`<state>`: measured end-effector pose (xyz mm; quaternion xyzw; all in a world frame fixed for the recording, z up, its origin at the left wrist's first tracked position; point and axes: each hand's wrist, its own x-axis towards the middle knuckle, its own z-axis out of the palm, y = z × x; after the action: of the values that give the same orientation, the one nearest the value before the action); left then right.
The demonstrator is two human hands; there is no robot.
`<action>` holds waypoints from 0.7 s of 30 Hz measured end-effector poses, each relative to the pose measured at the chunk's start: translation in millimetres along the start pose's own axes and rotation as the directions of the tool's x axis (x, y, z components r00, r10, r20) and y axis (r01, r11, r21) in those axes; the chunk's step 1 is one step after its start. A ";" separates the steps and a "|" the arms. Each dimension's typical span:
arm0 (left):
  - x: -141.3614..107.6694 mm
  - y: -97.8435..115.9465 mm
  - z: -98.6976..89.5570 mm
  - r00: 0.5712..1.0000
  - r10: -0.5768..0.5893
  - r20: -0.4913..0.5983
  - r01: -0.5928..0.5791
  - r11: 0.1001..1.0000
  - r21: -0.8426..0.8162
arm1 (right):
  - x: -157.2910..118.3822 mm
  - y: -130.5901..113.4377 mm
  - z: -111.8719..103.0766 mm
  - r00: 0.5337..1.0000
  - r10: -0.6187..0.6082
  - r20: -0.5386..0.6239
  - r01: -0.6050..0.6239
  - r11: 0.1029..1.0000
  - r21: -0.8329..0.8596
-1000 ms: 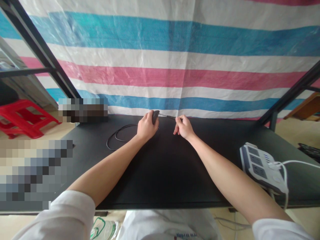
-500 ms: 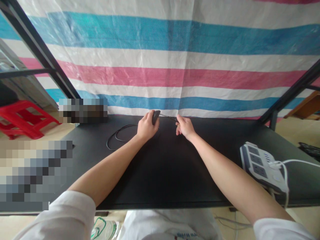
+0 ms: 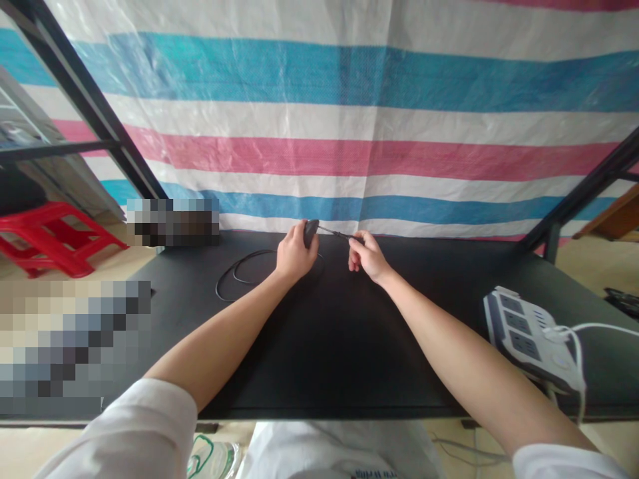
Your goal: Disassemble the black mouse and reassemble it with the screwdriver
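Observation:
My left hand [image 3: 295,253] is closed around a black computer mouse [image 3: 310,233], holding it tilted up over the back of the black table [image 3: 339,332]. From the side of the mouse a thin dark screwdriver-like tool [image 3: 335,232] reaches toward my right hand [image 3: 369,256]. The fingers of my right hand are curled, with thumb and index finger pinching the tool's dark end. A black cable [image 3: 233,274] lies looped on the table left of my left hand.
A white power strip [image 3: 534,339] with white cables stands at the right of the table. Striped sheeting [image 3: 369,159] hangs behind, between black frame posts. Pixelated areas cover things at the left. A red stool [image 3: 60,236] is beyond the left edge.
The view has shifted slightly. My right hand's fingers have shifted on the tool, and more of its dark end shows. My left hand still grips the mouse.

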<state>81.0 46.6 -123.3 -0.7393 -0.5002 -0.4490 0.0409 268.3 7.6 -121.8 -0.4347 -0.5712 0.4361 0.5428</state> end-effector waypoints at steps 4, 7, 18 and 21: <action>-1.1 0.2 0.6 1.000 0.005 0.021 -0.005 1.000 0.016 | 4.3 6.7 -1.8 0.998 -0.034 -0.055 0.031 0.998 -0.055; -2.4 0.5 1.0 0.999 0.015 0.044 -0.016 1.000 0.021 | 4.7 7.8 -2.4 0.991 -0.086 -0.104 0.074 0.991 -0.111; -3.8 1.7 1.1 0.998 0.044 0.043 -0.046 0.999 0.027 | 1.1 2.0 -8.0 0.987 -0.118 -0.112 0.086 0.963 -0.257; -3.7 1.6 0.6 0.998 0.052 0.046 -0.052 0.998 0.017 | 2.5 3.2 -7.6 0.988 -0.107 -0.109 0.076 0.964 -0.254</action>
<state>82.3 43.5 -125.7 -0.7617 -0.4857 -0.4262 0.0480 275.9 10.9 -124.1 -0.4983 -0.6065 0.3081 0.5375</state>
